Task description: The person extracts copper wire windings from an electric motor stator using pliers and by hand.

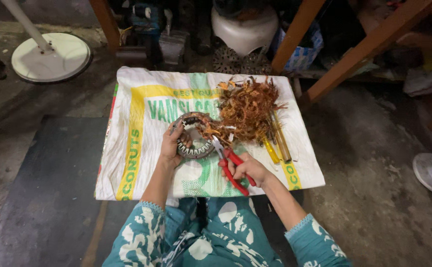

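My left hand point(170, 144) grips the left rim of a round metal motor stator point(194, 134) with toothed slots, resting on a white woven sack point(142, 163). My right hand point(249, 168) holds red-handled pliers point(230, 165), whose jaws point up at the stator's right edge where copper wire trails out. A tangled heap of pulled copper wire point(248, 109) lies just beyond the stator on the sack.
Two yellow-handled screwdrivers point(276, 143) lie right of the wire heap. A white round fan base point(51, 57) stands far left. Wooden frame legs point(364, 47), a white vessel point(245, 27) and clutter sit behind the sack. My teal patterned clothing point(216, 237) fills the foreground.
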